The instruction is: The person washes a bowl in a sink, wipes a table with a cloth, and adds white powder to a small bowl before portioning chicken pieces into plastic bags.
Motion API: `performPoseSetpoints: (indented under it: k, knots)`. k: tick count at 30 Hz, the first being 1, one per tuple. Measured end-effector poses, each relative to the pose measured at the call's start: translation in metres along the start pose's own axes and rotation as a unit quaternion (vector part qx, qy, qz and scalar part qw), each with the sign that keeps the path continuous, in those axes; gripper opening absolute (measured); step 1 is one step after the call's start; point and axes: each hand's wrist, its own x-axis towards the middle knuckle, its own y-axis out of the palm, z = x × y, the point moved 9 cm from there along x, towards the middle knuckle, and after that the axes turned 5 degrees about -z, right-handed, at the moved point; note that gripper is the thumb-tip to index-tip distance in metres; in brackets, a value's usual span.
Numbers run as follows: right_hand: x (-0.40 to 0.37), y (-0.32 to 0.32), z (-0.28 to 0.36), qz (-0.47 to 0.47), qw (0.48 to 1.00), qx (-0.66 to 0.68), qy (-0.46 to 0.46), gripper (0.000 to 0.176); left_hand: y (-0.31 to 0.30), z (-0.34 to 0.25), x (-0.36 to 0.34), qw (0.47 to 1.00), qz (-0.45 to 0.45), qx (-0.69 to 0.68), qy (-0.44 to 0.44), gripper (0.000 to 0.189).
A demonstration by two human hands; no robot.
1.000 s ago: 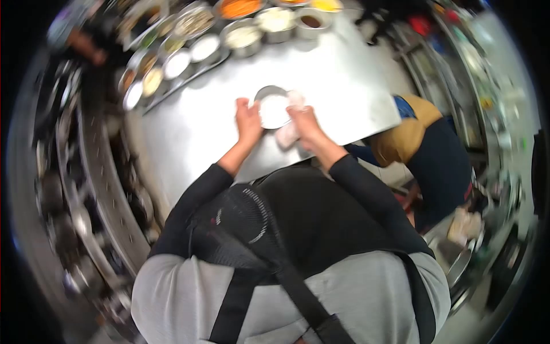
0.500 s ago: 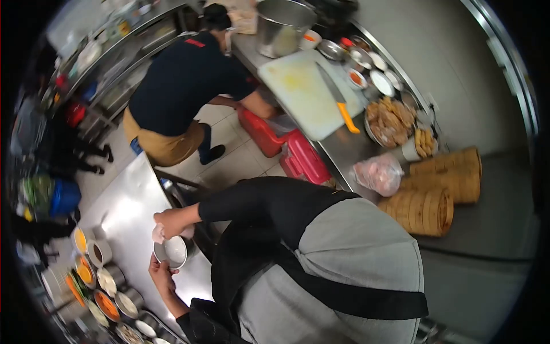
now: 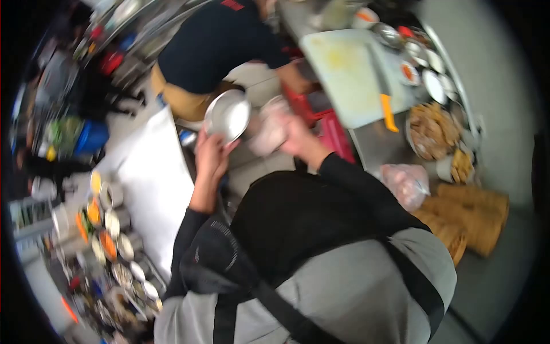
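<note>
My left hand [image 3: 212,155] is closed on the rim of a round metal bowl [image 3: 228,116], tilted with its whitish inside facing up toward me. To its right, my right hand [image 3: 299,139] grips a pale pink, blurred bundle [image 3: 268,129] that looks like a plastic bag with something in it. Bowl and bundle are held apart in the air, over the gap between the two counters. Motion blur hides the bundle's contents.
A co-worker [image 3: 215,46] bends by red containers [image 3: 335,137] ahead. On the right counter lie a cutting board [image 3: 338,74], an orange-handled knife [image 3: 388,112], a bagged pink item [image 3: 405,184] and bamboo steamers [image 3: 467,221]. Several ingredient tubs [image 3: 112,196] line the left steel table [image 3: 152,172].
Both hands have moved from above the left table toward the gap between counters. The bundle, earlier close over the bowl, is now apart from it on the right. My torso has turned.
</note>
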Motion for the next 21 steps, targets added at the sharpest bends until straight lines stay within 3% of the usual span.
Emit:
performPoseSetpoints:
  k: [1,4,6,7,10,13,16,19,20,21]
  knots:
    - [0.001,-0.009,0.02,-0.003,1.0,0.009,0.019,0.047,0.021,0.008,0.002,0.999,0.03,-0.004,-0.032,0.066]
    - [0.003,-0.016,0.056,-0.025,0.999,0.031,-0.011,0.053,0.09,0.021,0.008,0.995,0.076,0.013,-0.056,0.066]
    - [-0.001,-0.007,0.052,0.059,0.992,0.096,0.063,0.052,0.135,0.027,0.013,0.991,0.129,0.019,-0.021,0.067]
    - [-0.01,-0.006,0.056,-0.004,0.992,0.125,0.01,0.048,0.154,0.034,0.017,0.988,0.149,0.026,-0.024,0.067]
    - [-0.031,-0.034,0.069,-0.057,0.979,0.188,-0.048,0.045,0.2,0.024,0.024,0.946,0.215,0.154,0.187,0.066]
    - [-0.086,-0.048,0.107,-0.155,0.968,0.151,-0.13,0.041,0.237,0.04,0.021,0.942,0.276,0.156,0.111,0.064]
    - [-0.123,-0.076,0.18,-0.19,0.941,0.026,-0.278,0.027,0.27,0.047,0.026,0.927,0.322,0.168,0.09,0.064]
    - [-0.143,-0.099,0.25,-0.236,0.88,-0.164,-0.377,0.034,0.296,0.053,0.027,0.912,0.36,0.178,0.087,0.062]
    - [-0.148,-0.1,0.26,-0.237,0.879,-0.16,-0.382,0.034,0.304,0.057,0.029,0.911,0.364,0.182,0.072,0.061]
    - [-0.157,-0.094,0.27,-0.338,0.832,-0.308,-0.314,0.038,0.314,0.06,0.031,0.909,0.368,0.184,0.06,0.06]
